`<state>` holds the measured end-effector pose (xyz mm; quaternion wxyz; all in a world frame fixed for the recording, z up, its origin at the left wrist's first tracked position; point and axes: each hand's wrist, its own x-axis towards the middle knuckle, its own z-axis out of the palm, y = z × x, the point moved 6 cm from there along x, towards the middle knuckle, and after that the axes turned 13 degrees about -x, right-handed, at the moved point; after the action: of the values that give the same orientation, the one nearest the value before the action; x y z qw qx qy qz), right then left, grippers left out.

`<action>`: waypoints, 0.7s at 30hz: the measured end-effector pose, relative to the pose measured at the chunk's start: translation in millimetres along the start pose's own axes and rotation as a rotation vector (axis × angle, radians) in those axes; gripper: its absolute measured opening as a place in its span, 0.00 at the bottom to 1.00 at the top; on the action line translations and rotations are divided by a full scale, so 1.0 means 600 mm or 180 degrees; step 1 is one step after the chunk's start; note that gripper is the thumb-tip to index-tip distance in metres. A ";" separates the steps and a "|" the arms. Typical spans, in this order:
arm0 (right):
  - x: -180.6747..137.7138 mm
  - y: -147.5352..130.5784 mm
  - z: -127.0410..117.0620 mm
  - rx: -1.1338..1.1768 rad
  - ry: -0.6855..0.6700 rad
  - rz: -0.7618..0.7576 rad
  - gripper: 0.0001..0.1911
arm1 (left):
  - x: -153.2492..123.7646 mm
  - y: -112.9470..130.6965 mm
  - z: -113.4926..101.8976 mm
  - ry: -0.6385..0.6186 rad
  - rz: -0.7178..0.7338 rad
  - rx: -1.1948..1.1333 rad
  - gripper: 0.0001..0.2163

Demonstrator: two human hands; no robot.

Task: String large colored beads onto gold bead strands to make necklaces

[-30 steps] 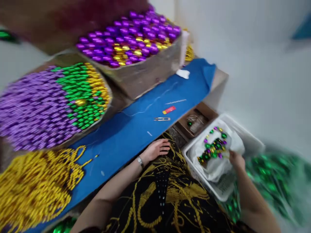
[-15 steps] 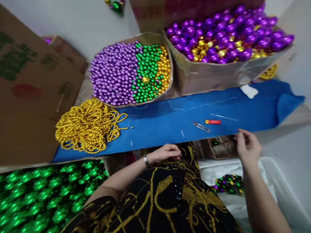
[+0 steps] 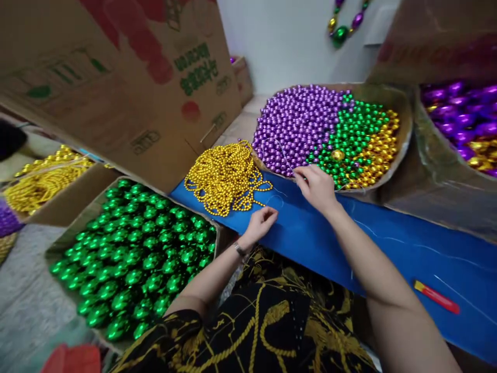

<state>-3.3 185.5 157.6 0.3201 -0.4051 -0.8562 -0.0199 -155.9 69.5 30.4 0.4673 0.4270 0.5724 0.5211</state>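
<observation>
My right hand (image 3: 317,189) is at the front rim of the box of small beads, thumb and forefinger pinched on a thin white thread (image 3: 285,155). The thread loops over the purple beads (image 3: 298,124). Beside them in the same box lie green beads (image 3: 359,124) and gold beads (image 3: 378,153). My left hand (image 3: 262,224), a bracelet on its wrist, is closed above the front edge of the blue cloth (image 3: 298,228). What its fingers hold, if anything, is hidden. Just behind it spreads a heap of gold bead strands (image 3: 223,176).
A box of large green beads (image 3: 143,248) stands at my left, below a tall cardboard box (image 3: 155,93). Large purple beads (image 3: 462,114) fill a box at right. A red and yellow cutter (image 3: 437,297) lies on the cloth. A bead necklace (image 3: 339,35) hangs on the wall.
The view has turned left. My right hand has moved from the cloth's right front edge to the bead box and pinches the thread. My left hand has come up near the gold strands.
</observation>
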 end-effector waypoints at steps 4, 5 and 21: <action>0.025 -0.046 0.060 -0.0049 -0.0618 -0.0494 0.16 | -0.009 0.007 -0.082 0.0397 0.0163 0.0612 0.07; 0.009 -0.055 0.079 -0.0083 -0.0879 -0.0566 0.17 | -0.015 0.006 -0.094 0.0402 0.0170 0.0777 0.07; -0.105 0.013 0.240 -0.0975 -0.1923 0.0969 0.19 | 0.006 -0.021 -0.075 0.0042 0.0017 0.3211 0.10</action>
<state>-45.1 190.1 5.9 -0.0121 -0.5586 -0.8291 0.0205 -200.9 63.0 18.4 0.1978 0.5979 0.7548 0.1834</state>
